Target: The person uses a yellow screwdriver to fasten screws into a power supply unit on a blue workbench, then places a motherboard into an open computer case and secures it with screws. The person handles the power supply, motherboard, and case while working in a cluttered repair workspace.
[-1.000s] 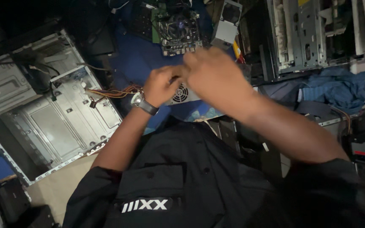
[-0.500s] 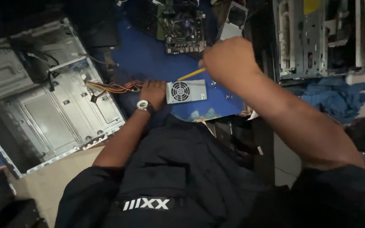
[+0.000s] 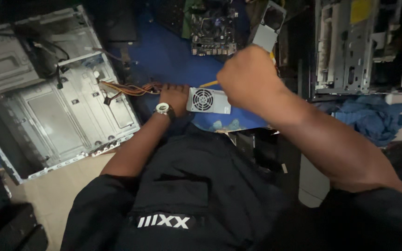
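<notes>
A small grey power supply unit (image 3: 209,100) with a round fan grille lies on a blue mat (image 3: 173,56). My left hand (image 3: 175,95), with a wristwatch on the wrist, rests on the unit's left end where orange and yellow cables (image 3: 129,88) come out. My right hand (image 3: 247,76) is raised just above and right of the unit, closed around a yellow-handled tool (image 3: 209,84) whose tip points down-left toward the unit's top.
An open grey computer case (image 3: 56,107) lies to the left. A green circuit board (image 3: 212,28) sits at the far side of the mat. Another metal chassis (image 3: 364,46) stands at the right, with a crumpled blue cloth (image 3: 373,116) below it.
The view has drawn closer. My right hand with the yellow tool stays above the unit's right end, and my left hand keeps its place on the left end.
</notes>
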